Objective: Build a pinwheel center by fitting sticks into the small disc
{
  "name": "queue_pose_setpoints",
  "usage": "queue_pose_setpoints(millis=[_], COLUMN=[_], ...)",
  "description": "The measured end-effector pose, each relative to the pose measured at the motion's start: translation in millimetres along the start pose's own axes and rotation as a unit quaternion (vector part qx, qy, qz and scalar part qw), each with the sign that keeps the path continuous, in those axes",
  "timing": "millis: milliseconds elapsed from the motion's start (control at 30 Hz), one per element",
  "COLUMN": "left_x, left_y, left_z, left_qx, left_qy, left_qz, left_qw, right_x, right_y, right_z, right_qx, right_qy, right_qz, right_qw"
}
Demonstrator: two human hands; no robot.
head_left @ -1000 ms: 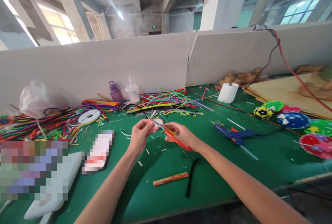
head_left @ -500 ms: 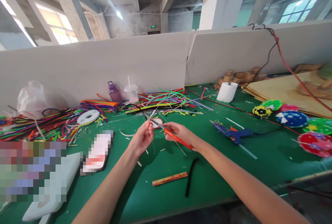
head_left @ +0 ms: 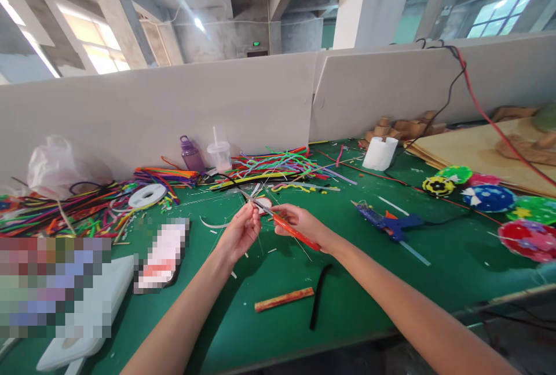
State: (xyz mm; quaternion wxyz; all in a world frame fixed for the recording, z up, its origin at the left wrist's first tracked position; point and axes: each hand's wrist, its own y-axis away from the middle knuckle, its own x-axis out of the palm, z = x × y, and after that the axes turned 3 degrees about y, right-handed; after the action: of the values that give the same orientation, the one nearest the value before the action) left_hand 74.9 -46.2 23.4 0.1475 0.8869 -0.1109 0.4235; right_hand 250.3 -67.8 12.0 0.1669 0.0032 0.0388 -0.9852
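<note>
My right hand is closed around scissors with orange-red handles, their blades pointing up and left. The blade tips reach my left hand, whose fingertips are pinched together on a thin black pipe cleaner that sticks up and away to the left. Whether the blades are apart is hard to see. Just behind the blades a small white disc with a red rim lies on the green table. Closer to me are a brown stick and a short black strip.
Colourful pipe cleaners are heaped at the back, beside a purple bottle and a lidded cup. A white spool and a phone are on the left. To the right are a blue glue gun and bright decorated discs.
My left hand has shifted very slightly to the right along the scissor blades. The right hand and scissors have barely moved, and the objects on the table stay put.
</note>
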Motion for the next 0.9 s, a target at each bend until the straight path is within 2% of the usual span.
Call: queue_pose_setpoints(millis=[333, 533, 900], left_x=[-1.2, -0.3, -1.8], left_y=[-0.7, 0.4, -1.7], left_z=[2.2, 4.3, 8.3], left_qx=[0.012, 0.009, 0.004], left_qy=[-0.004, -0.015, -0.037], left_qz=[0.003, 0.013, 0.003], left_qw=[1.000, 1.000, 0.999], right_x=[3.0, 2.9, 6.3], right_y=[-1.2, 4.5, 8.6], right_z=[-3.3, -4.1, -3.5], right_qx=[-0.016, -0.027, -0.095], right_qy=[0.015, 0.071, 0.193], right_qz=[-0.010, 0.000, -0.018], right_qw=[1.000, 0.997, 0.977])
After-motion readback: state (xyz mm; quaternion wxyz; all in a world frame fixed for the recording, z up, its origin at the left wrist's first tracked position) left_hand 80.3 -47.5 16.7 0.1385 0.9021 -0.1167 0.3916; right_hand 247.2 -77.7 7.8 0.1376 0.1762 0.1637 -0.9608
